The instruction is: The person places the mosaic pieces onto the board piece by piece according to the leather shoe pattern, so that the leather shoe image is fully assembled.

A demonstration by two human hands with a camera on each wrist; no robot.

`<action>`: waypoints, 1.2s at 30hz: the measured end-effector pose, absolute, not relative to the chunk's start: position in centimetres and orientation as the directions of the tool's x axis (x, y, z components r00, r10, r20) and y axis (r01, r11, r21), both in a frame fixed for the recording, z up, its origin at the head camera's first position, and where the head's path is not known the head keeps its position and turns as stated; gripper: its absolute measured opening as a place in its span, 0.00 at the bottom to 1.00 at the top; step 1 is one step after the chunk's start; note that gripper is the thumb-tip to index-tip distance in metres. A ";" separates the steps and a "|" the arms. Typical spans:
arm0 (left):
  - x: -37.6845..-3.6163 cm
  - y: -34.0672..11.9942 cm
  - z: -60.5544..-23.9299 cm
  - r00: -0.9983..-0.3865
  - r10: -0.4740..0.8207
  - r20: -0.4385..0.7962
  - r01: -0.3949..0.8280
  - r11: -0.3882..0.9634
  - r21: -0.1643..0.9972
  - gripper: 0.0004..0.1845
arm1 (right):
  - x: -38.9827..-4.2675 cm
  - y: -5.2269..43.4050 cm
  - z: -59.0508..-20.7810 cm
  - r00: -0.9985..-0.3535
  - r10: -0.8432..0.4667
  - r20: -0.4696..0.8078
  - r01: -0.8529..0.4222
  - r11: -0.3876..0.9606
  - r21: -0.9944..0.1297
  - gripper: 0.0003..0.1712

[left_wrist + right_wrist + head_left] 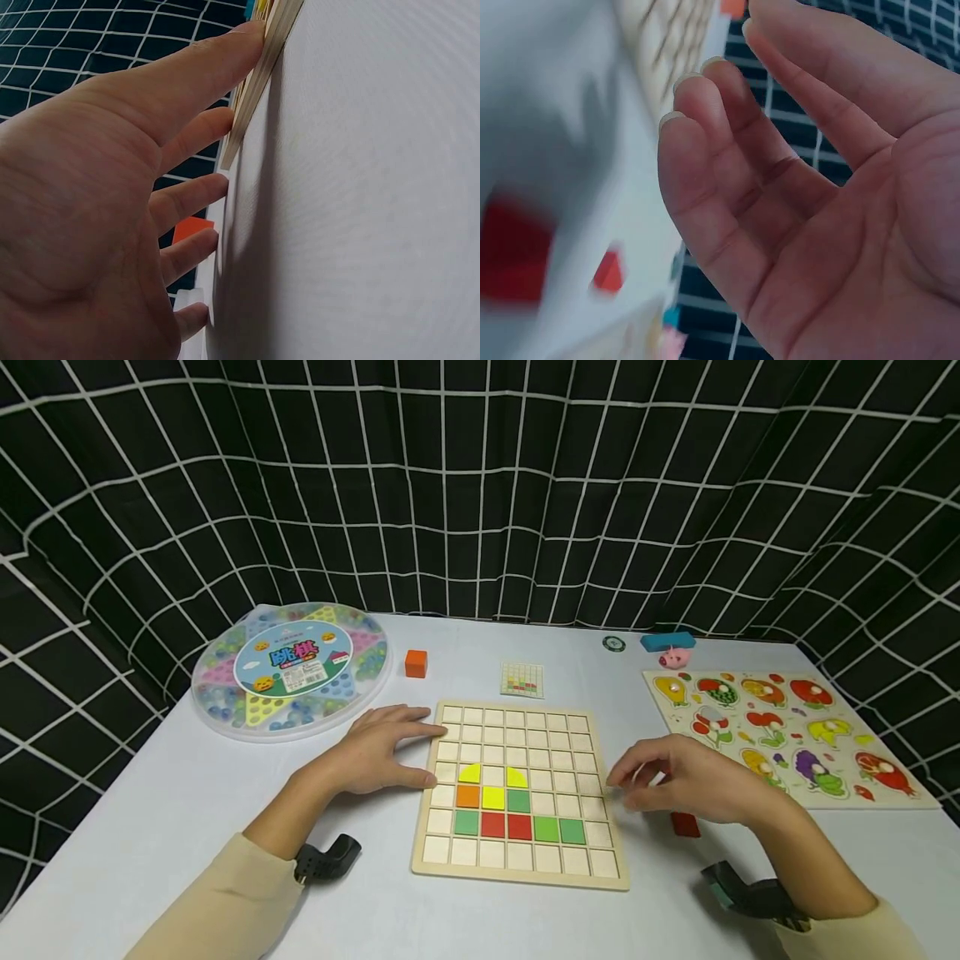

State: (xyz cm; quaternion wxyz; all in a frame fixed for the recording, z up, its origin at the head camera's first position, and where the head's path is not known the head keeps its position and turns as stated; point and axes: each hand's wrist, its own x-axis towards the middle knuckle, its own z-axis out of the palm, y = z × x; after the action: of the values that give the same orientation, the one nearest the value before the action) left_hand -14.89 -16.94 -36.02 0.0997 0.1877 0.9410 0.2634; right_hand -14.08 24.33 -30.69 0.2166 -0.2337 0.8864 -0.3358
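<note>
A wooden grid board (480, 710) lies flat in the middle of the table. Coloured tiles sit in its lower cells: two yellow curved pieces (470, 773), an orange square (468, 796), a yellow square (492, 797), and several green and red squares. My left hand (386, 750) spreads its fingers beside the board, with thumb and index fingertips at its left edge. Just off the right edge hovers my right hand (686, 777), fingers loosely bent; nothing shows between them in the right wrist view. Partly below it, a red block (685, 824) rests on the table.
Behind the board lies a small pattern card (522, 680), with an orange cube (416, 663) to its left. A round marble-game box (225, 718) stands at left. A fruit puzzle board (750, 739), a pink pig figure (674, 657), a blue block (667, 642) and a dark disc (613, 644) are at right.
</note>
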 end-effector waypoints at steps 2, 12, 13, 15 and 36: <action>-14.9 -16.9 -36.1 -0.909 0.407 -0.085 0.304 0.789 0.534 0.37 | -13.9 25.6 -31.1 -0.810 -0.533 -0.245 -0.250 0.692 -0.678 0.13; -15.0 -17.1 -36.3 -0.912 0.404 -0.079 0.302 0.788 0.536 0.37 | -13.4 29.1 -32.5 -0.878 -0.343 -0.334 -0.150 0.859 -0.489 0.18; -15.0 -17.1 -36.3 -0.912 0.402 -0.079 0.302 0.789 0.535 0.37 | -13.4 29.2 -32.7 -0.881 -0.332 -0.336 -0.146 0.867 -0.476 0.18; -15.0 -17.2 -36.3 -0.913 0.401 -0.078 0.301 0.790 0.535 0.37 | -13.4 29.2 -32.9 -0.887 -0.326 -0.326 -0.158 0.880 -0.449 0.17; -15.2 -17.1 -36.4 -0.907 0.414 -0.075 0.314 0.786 0.533 0.36 | -13.7 23.2 -31.4 -0.857 -0.461 -0.231 -0.165 0.670 -0.724 0.06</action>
State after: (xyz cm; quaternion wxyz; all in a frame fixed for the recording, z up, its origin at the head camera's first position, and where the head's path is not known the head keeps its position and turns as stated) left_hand -15.15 -17.12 -36.40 0.0943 0.1935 0.9402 0.2640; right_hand -13.68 23.25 -31.39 0.2020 -0.1758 0.8911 -0.3663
